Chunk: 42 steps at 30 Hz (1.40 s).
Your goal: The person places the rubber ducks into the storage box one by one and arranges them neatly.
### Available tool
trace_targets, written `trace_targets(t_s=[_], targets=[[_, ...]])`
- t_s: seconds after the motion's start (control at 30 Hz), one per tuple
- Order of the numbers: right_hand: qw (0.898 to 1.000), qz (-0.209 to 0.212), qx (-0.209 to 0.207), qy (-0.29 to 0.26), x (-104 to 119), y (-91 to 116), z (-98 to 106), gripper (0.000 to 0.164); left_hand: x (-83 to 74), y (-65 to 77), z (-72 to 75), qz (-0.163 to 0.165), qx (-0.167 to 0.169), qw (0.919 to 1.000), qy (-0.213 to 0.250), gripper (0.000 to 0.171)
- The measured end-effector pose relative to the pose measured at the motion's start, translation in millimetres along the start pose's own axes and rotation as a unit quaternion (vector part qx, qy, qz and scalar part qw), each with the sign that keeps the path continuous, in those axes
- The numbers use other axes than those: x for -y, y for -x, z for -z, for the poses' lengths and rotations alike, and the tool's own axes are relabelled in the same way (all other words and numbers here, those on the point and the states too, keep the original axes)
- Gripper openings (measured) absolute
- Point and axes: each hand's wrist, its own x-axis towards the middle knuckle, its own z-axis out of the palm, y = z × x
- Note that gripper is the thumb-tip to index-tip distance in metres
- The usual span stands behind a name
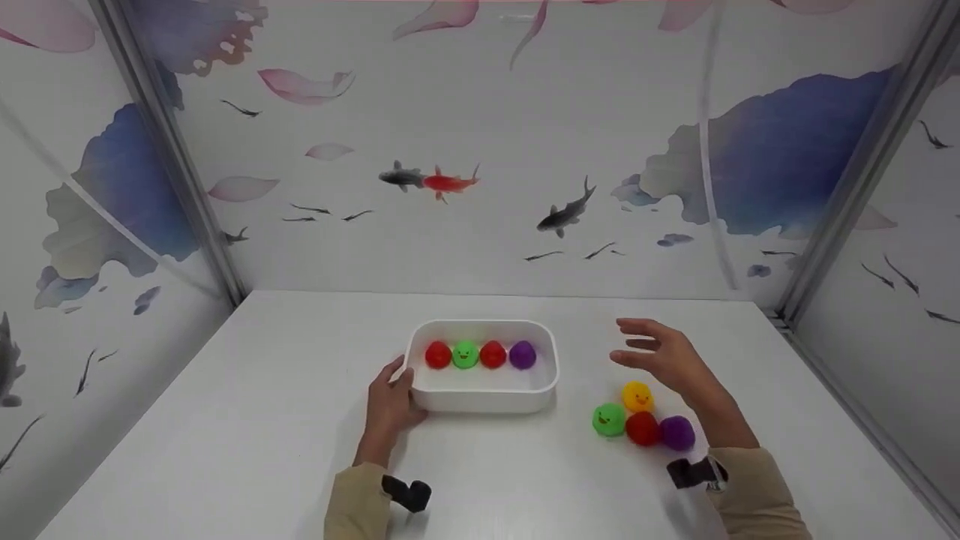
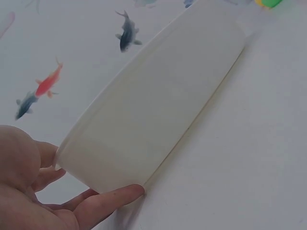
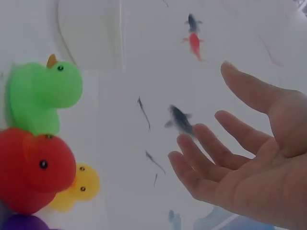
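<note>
A white plastic tub (image 1: pixel 480 401) stands on the table with a row of small rubber ducks inside: a red duck (image 1: pixel 438 355), a green duck (image 1: pixel 465 355), another red duck (image 1: pixel 493 355) and a purple duck (image 1: pixel 523 355). My left hand (image 1: pixel 391 401) grips the tub's left end, its thumb (image 2: pixel 112 200) at the bottom corner. My right hand (image 1: pixel 664 356) hovers with fingers apart and nothing in it. Nearby on the table sit a yellow duck (image 1: pixel 637 396), a green duck (image 1: pixel 608 420), a red duck (image 1: pixel 643 429) and a purple duck (image 1: pixel 677 433), clustered together.
The white table (image 1: pixel 247 420) is walled in by printed panels (image 1: pixel 480 247) with fish and petals. Metal posts (image 1: pixel 172 150) stand at the back corners. Each wrist wears a black strap-on camera, such as the left camera (image 1: pixel 407 493).
</note>
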Motion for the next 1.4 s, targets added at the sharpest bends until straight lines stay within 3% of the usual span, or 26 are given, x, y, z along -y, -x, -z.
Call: trace_targets(t_s=[0.47, 0.7, 0.9, 1.17, 1.4], targets=[[0.998, -0.023, 0.051, 0.016, -60, -3, 20, 0.072, -0.6, -0.2, -2.1, 0.02, -0.003, 0.9994, 0.027, 0.051], [0.992, -0.093, 0.082, 0.025, -86, -1, 20, 0.074, -0.2, 0.3, -3.3, 0.007, -0.005, 0.9999, 0.01, 0.05], [0.989, -0.112, 0.097, 0.001, -89, -4, 22, 0.068, -2.0, -1.4, -1.2, 0.011, -0.002, 0.9998, 0.016, 0.05], [0.989, -0.114, 0.086, 0.038, -83, -8, 11, 0.059, -3.6, 0.3, 5.4, 0.018, -0.006, 0.9997, 0.016, 0.05], [0.986, -0.136, 0.072, 0.061, -86, -5, 11, 0.058, -5.2, 3.1, 0.0, 0.016, -0.002, 0.9998, 0.015, 0.05]])
